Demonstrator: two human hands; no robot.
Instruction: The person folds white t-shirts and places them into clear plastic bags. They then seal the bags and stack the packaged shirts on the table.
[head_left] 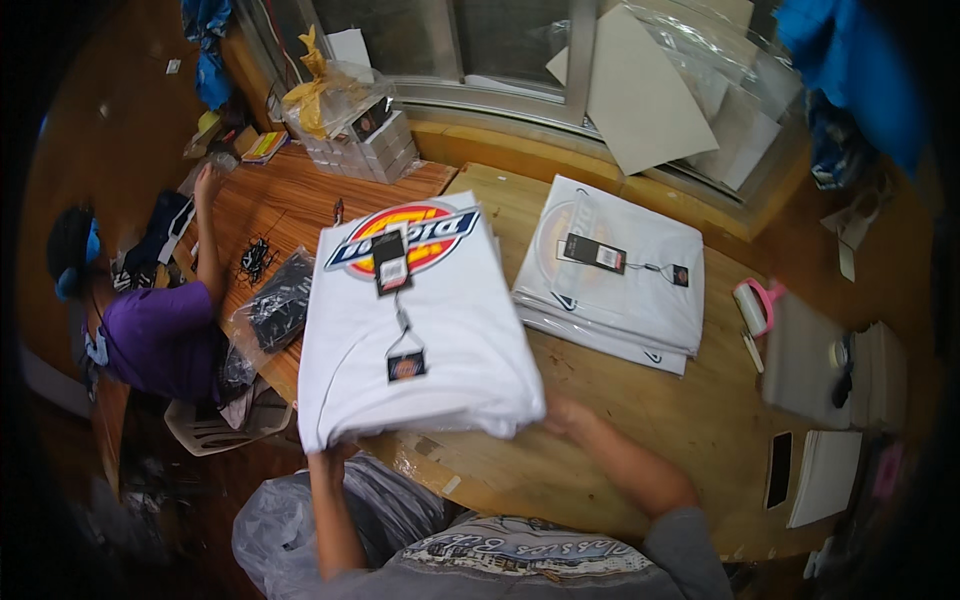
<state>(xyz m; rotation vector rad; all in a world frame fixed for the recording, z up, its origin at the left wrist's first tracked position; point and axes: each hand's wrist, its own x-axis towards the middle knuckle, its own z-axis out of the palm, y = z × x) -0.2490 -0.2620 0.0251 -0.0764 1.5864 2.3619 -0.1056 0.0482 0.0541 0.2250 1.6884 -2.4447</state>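
Note:
In front of me a stack of folded white T-shirts [455,345] is held up, with a red, yellow and blue printed logo on its top shirt. A black hang tag [392,270] lies over the logo, joined by a cord to a small square black tag [406,367]. My left hand [326,460] grips the stack's near left corner from below, its fingers mostly hidden. At the near right corner, my right hand [564,414] closes on the stack's side, fingertips hidden by cloth. Behind it on the table lies another pile of white T-shirts [620,325] in clear plastic, with similar tags.
A person in purple [160,335] sits at the adjoining table [300,190] on the left. Small white boxes [365,150] stand by the window. At right lie a pink-handled lint roller [755,305], a black phone [779,470] and white card sheets [826,477].

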